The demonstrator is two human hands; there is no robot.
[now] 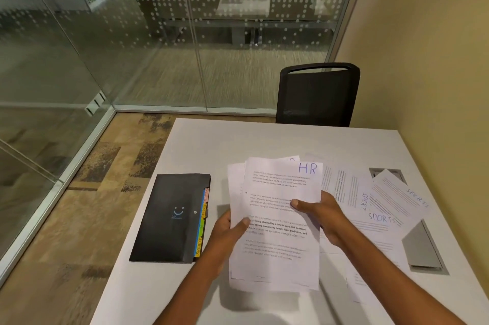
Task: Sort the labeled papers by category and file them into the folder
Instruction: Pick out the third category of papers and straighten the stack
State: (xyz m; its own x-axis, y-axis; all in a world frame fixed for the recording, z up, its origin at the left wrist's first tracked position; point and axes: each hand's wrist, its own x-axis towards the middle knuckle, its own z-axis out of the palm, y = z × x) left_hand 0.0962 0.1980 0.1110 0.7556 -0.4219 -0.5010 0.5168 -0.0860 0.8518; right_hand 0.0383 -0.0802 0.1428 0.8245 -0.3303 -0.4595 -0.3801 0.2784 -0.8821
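Note:
Both hands hold a stack of printed papers [277, 253] above the white table [211, 144]; the top sheet is marked "HR" in blue at its upper right. My left hand [227, 232] grips the stack's left edge with the thumb on top. My right hand [321, 216] grips the right edge, thumb on the page. A black expanding folder [169, 218] lies shut to the left, its coloured tabs along the right side, one reading "SPORTS". Several sheets marked "SPORTS" [381, 208] lie fanned out on the table to the right.
A black mesh chair [317, 94] stands at the table's far side. A grey cable hatch lid [423, 248] stands open at the right edge, near a yellow wall. Glass partitions [111, 41] enclose the room to the left and ahead; patterned carpet lies left of the table.

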